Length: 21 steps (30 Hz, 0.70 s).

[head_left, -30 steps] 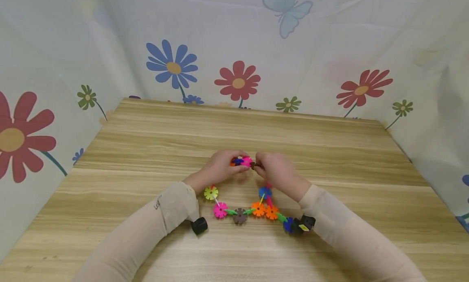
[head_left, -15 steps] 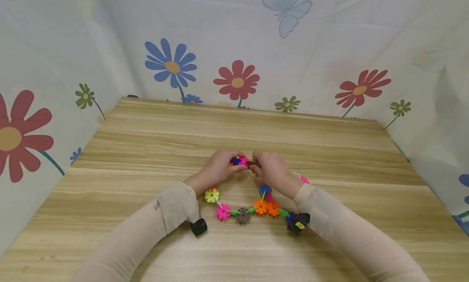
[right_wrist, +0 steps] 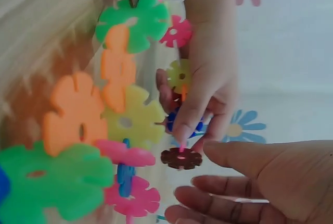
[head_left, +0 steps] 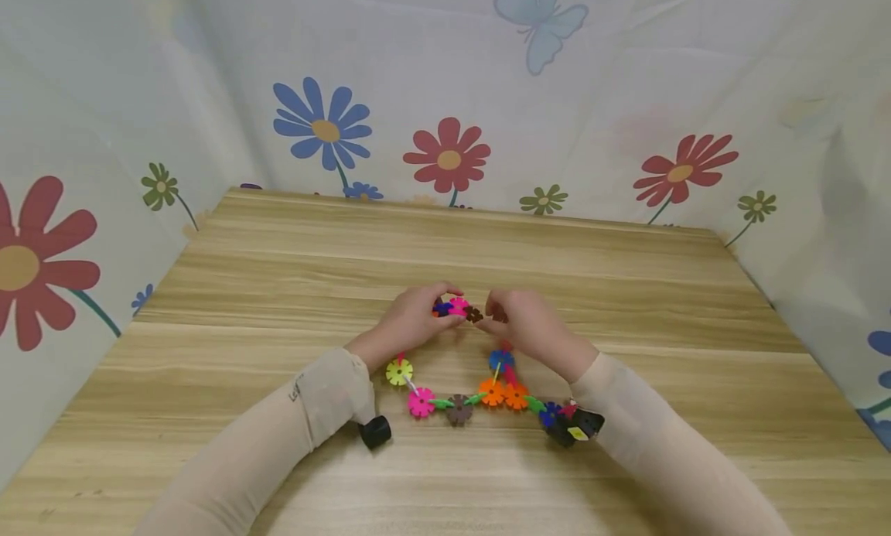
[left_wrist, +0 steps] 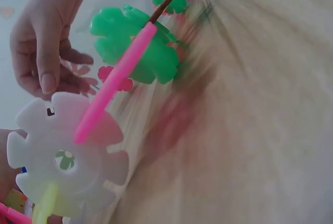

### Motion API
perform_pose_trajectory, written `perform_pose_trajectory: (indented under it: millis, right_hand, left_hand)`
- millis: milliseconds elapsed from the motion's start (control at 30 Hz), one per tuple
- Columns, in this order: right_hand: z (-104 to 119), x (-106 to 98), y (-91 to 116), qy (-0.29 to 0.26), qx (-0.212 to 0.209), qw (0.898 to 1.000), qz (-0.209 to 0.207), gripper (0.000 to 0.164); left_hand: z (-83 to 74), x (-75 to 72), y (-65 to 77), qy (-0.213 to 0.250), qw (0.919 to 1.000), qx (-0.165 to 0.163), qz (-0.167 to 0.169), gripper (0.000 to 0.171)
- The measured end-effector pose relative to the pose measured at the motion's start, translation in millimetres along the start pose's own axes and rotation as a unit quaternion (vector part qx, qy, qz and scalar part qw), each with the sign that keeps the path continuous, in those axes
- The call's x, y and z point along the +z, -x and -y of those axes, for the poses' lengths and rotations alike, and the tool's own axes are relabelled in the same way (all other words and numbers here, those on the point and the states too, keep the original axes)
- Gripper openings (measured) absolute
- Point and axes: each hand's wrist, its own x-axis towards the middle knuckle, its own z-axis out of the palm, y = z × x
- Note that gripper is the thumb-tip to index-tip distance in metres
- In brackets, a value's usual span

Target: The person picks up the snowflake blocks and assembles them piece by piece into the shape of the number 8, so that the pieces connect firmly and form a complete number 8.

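Observation:
Slotted plastic flower discs are joined into a chain. With thumb and fingers, my left hand [head_left: 411, 319] pinches the chain's far end by a pink disc [head_left: 457, 305] and a dark blue disc [right_wrist: 177, 124]. A brown disc [head_left: 474, 314] sticks out from the pink one towards the right. Beside it, apart from the brown disc in the right wrist view, my right hand [right_wrist: 276, 177] has its fingers loosely spread and holds nothing. The chain's near part lies on the table, with a yellow disc [head_left: 400, 371], a grey-brown disc [head_left: 459, 409] and orange discs [head_left: 492, 392].
A wooden table [head_left: 592, 265] carries the chain, backed by a flower-printed curtain [head_left: 599, 95]. Black wrist cameras stick out under both sleeves; the right one [head_left: 588, 422] overlaps the chain beside a blue disc [head_left: 551, 414]. Large green [left_wrist: 130, 47] and white discs [left_wrist: 67, 151] stand before the left wrist camera.
My right hand has let go of the brown disc and drawn back a little to the right. The brown disc stays joined to the pink one in my left hand.

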Motion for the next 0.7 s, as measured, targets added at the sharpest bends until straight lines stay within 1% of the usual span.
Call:
perform_pose_trajectory:
  millis: [100,300,367,467,600,700]
  right_hand:
    - [1,-2,8,0.013,0.022,1.0,0.004,0.023]
    - [2,2,24,0.055,0.041,0.998,-0.01,0.033]
    - [4,5,29,0.06,0.062,0.996,0.001,0.037]
    - [6,11,35,0.077,0.079,0.994,0.011,0.042]
    - [9,19,41,0.086,0.077,0.993,0.009,0.044]
    - [10,24,44,0.074,0.075,0.994,0.005,0.044]
  left_hand:
    - [1.7,-0.1,-0.3,0.004,1.0,0.006,0.0,0.043]
    - [3.9,1.9,-0.5,-0.002,0.9999,0.013,0.004,0.04]
    - [4.1,2.4,-0.3,-0.002,0.9999,0.012,0.006,0.039]
    - [3.9,2.7,-0.2,-0.002,0.9999,0.015,0.005,0.038]
    - [3.6,2.6,0.1,0.001,0.9998,0.019,0.002,0.037]
    - [2.6,1.7,0.7,0.016,0.9997,0.016,0.007,0.038]
